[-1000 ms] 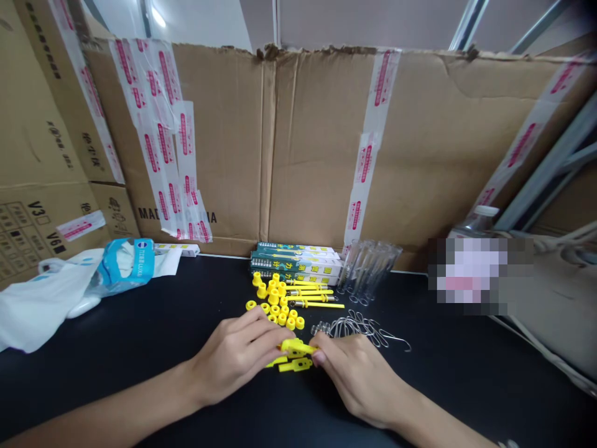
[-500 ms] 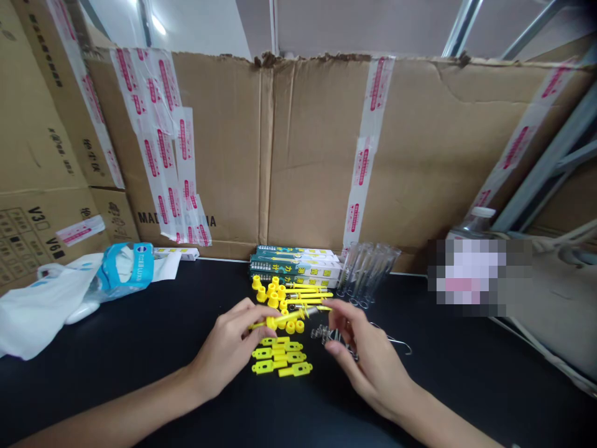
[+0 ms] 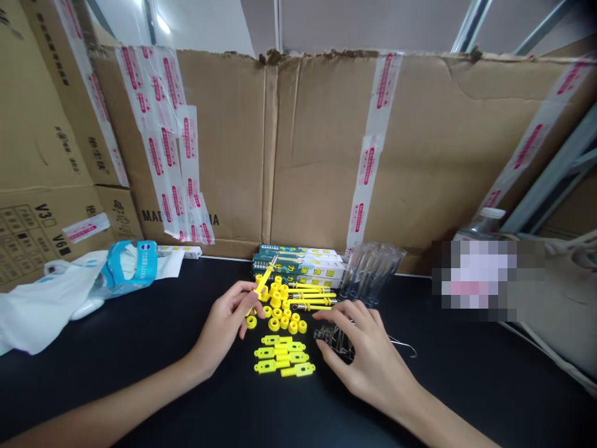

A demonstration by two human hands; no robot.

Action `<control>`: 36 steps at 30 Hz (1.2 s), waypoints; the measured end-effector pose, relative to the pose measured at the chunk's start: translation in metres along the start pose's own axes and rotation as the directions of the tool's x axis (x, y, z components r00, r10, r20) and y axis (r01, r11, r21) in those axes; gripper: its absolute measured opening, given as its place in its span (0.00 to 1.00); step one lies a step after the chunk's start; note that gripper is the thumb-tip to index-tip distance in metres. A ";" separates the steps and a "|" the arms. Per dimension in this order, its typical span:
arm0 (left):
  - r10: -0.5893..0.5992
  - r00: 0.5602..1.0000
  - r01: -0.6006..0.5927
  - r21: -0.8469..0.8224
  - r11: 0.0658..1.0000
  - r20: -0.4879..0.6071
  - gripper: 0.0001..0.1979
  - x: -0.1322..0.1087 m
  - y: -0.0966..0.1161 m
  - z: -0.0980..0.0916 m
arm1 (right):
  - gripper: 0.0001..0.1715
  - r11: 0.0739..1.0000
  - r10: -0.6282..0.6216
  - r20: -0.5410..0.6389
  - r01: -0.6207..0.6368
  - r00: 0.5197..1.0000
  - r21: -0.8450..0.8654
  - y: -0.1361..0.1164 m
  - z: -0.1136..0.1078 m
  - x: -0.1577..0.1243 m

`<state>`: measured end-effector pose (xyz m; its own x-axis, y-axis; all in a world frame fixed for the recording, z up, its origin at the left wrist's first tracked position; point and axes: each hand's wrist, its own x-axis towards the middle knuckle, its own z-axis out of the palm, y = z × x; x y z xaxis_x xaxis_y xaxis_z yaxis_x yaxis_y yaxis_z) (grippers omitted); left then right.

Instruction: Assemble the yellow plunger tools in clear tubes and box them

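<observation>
left hand (image 3: pixel 229 323) pinches yellow rod (image 3: pixel 263 282) | right hand (image 3: pixel 370 351) parted over wire hooks (image 3: pixel 334 337), contact unclear

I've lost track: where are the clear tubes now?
In the head view, the clear tubes are right of centre, just right of the green-and-white boxes and beyond the right hand.

1. Left hand (image 3: pixel 224 325): is appearing bare, with slender fingers.
2. Right hand (image 3: pixel 373 358): is appearing bare, fingers likewise slender.
3. Left forearm (image 3: pixel 140 390): is showing bare, tapering wristward.
4. Right forearm (image 3: pixel 436 407): is matching.
</observation>
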<state>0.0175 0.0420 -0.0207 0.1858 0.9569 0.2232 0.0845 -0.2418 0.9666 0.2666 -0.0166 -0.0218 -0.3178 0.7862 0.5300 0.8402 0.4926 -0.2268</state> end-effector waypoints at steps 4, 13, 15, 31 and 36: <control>-0.005 1.000 0.005 -0.001 1.000 0.006 0.20 -0.001 -0.001 0.000 | 0.12 1.000 0.006 0.027 -0.006 1.000 -0.006 0.000 0.006 -0.001; -0.029 0.993 0.035 -0.050 0.998 0.114 0.23 -0.006 0.003 0.005 | 0.12 1.000 0.002 0.062 -0.003 0.998 0.014 0.001 0.010 -0.002; -0.032 0.990 0.038 -0.041 0.998 0.134 0.23 -0.006 0.004 0.006 | 0.13 1.000 -0.003 0.062 0.002 0.998 0.021 -0.001 0.009 -0.001; -0.010 0.985 0.006 0.022 1.000 0.171 0.23 -0.008 0.006 0.007 | 0.18 0.995 -0.025 -0.005 0.025 1.000 0.096 0.004 0.003 0.001; -0.011 0.983 0.010 0.006 1.000 0.185 0.22 -0.008 0.009 0.006 | 0.15 0.991 0.006 -0.117 0.009 0.993 0.134 0.021 -0.016 0.009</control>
<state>0.0224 0.0311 -0.0149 0.3630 0.9131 0.1855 0.0923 -0.2333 0.9680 0.2881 -0.0048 -0.0087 -0.2586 0.7402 0.6207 0.7708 0.5454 -0.3292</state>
